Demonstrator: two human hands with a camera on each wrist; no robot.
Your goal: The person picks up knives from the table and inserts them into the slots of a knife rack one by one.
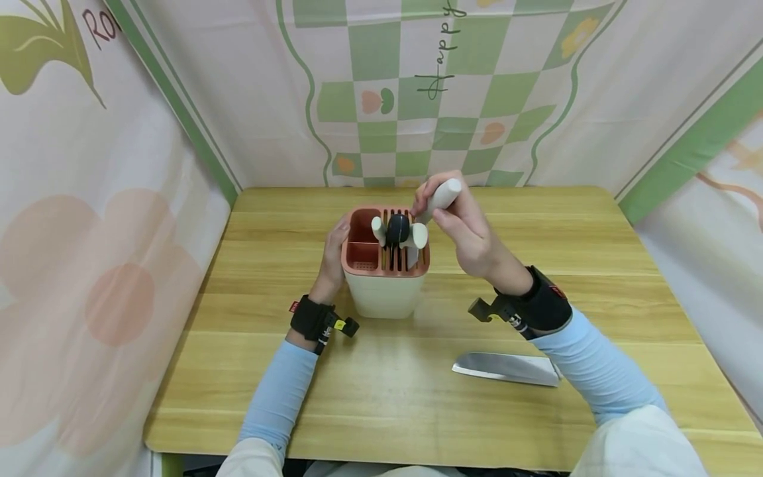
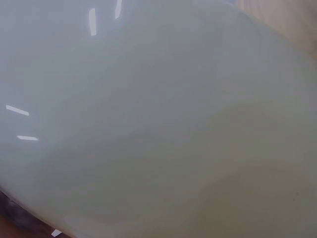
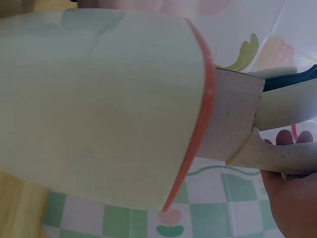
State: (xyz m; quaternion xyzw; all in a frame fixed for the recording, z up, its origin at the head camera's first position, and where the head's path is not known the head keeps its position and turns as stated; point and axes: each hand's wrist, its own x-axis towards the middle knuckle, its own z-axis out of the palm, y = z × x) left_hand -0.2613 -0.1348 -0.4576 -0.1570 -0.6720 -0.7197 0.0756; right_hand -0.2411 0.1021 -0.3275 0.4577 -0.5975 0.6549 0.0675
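A cream knife holder [image 1: 386, 295] with a salmon-pink slotted top stands upright on the table. My left hand [image 1: 334, 255] rests against its left side, fingers along the wall below the rim; in the left wrist view the glossy holder wall [image 2: 158, 119] fills nearly everything. Above the right-hand slots, my right hand [image 1: 461, 225] grips the white handle [image 1: 444, 197] of a knife, thumb on the near side. In the right wrist view a speckled blade [image 3: 233, 114] shows between the rim and the handles. Beside the gripped handle stand a black handle [image 1: 397, 228] and two white handles.
A broad-bladed knife [image 1: 507, 368] lies flat on the wooden table [image 1: 369, 397], front right, its handle end hidden under my right sleeve. Two pink compartments [image 1: 362, 243] open at the holder's left. A patterned curtain [image 1: 238, 86] hangs behind the table and at both sides.
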